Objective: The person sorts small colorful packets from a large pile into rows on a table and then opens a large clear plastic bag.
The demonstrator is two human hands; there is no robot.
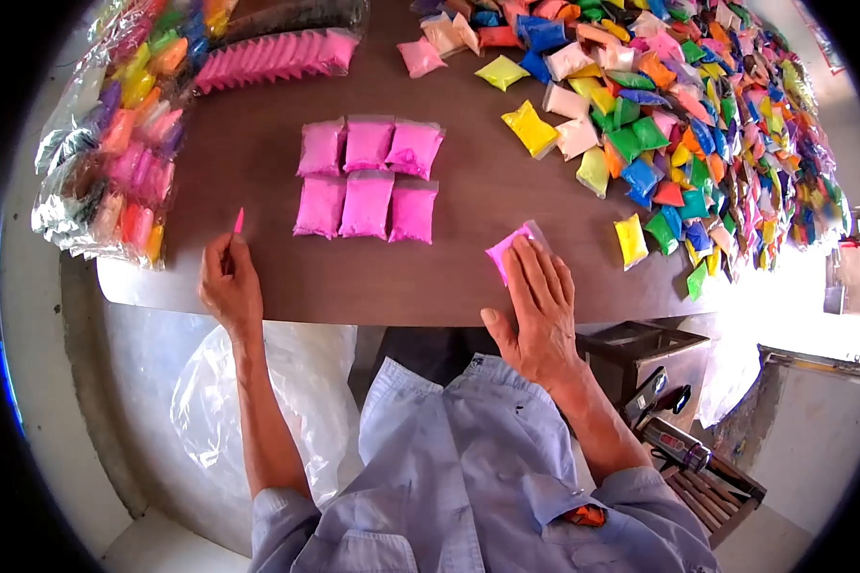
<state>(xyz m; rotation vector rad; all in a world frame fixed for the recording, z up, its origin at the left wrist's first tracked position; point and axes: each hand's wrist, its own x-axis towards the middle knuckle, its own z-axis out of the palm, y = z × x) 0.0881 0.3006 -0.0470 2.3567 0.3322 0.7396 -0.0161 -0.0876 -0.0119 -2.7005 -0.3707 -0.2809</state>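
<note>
My left hand (pixel 230 277) is closed near the front left of the brown table, its fingertips pinching a small pointed pink piece (pixel 240 221). My right hand (pixel 541 304) lies with fingers stretched over a pink packet (pixel 507 254) close to the front edge, covering part of it. Between the hands and farther back, several pink packets (pixel 367 204) lie flat in two rows.
A large heap of coloured packets (pixel 640 143) spreads over the right side. Bagged packets (pixel 139 162) line the left edge, and a bag with a row of pink packets (pixel 277 59) lies at the back. Below are clear plastic (pixel 287 401) and a stool (pixel 702 497) with a flask (pixel 676 442).
</note>
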